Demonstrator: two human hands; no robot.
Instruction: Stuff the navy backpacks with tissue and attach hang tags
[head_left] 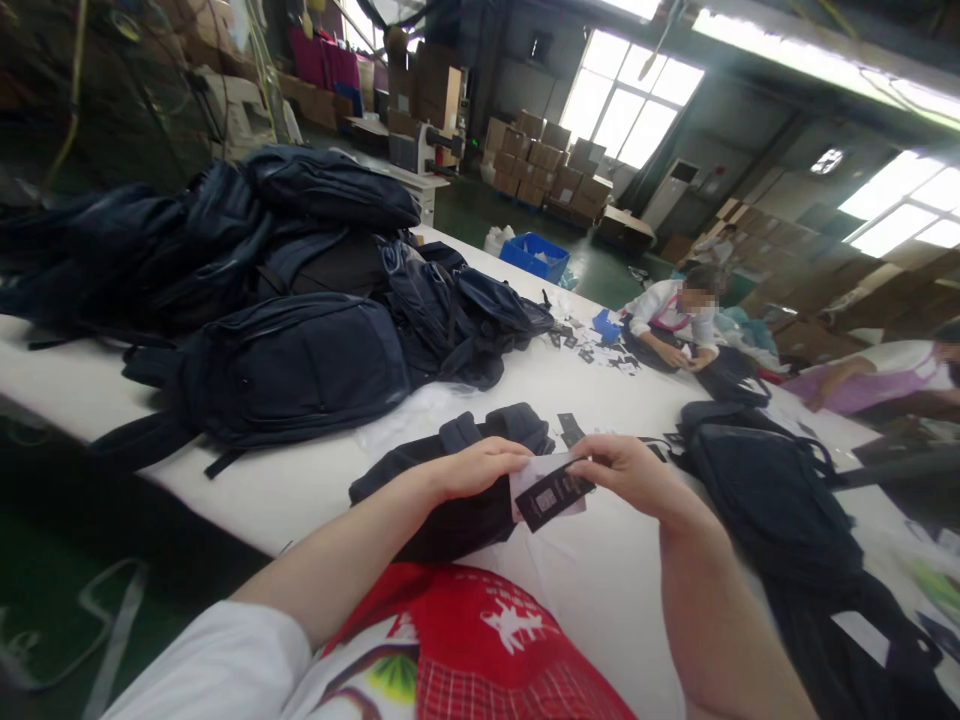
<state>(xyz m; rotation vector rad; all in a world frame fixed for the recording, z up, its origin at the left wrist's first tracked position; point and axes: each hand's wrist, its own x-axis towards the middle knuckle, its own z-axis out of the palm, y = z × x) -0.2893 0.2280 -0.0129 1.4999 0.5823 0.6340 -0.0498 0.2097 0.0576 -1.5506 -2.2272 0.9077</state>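
Observation:
Between my hands are a black hang tag (553, 496) with white print and a pale card (519, 484) partly behind it. My right hand (626, 470) pinches the black tag at its upper right end. With thumb and fingers together, my left hand (484, 466) holds the pale card by its upper left edge. Beneath my left forearm a dark navy backpack (450, 525) lies on the white table, partly hidden by the arm. Just beyond my fingers lies another black tag (570, 428).
Dark backpacks (300, 365) are heaped on the left of the white table (630, 610). More backpacks (772, 490) lie at the right. Loose tags (600, 350) are scattered at the far side, near a co-worker (664, 325). A blue crate (534, 256) stands beyond the table.

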